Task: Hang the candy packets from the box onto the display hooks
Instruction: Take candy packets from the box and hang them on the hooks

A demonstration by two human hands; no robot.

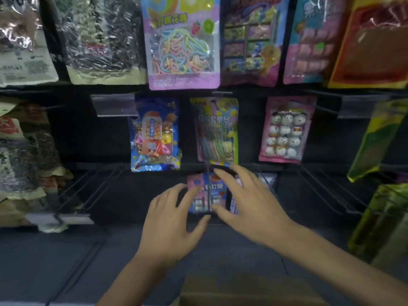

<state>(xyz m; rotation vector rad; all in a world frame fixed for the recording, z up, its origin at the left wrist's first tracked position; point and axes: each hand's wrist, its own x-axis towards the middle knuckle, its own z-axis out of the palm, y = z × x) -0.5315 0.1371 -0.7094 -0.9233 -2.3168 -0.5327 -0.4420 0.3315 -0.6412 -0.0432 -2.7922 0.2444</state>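
Pink-and-blue candy packet (198, 202) hangs on the low middle hook (208, 191), with the box (249, 290) down near me. Left hand (172, 219) and right hand (249, 202) flank it, fingers (229, 178) spread, not clamped. I'd steady both edges and slide it back squarely so the hole doesn't tear.

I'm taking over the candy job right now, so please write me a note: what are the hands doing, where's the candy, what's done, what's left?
Left hand: open, fingers spread, holding nothing, beside the pink-and-blue packet.
Right hand: open, at that packet's other side.
Packet: on the lowest middle hook, whose rod runs down its front.
Box: at the bottom edge; its inside is not visible.
Done: this packet looks hung.
Left: probably fetch more from the box; bare hooks stand on both sides.
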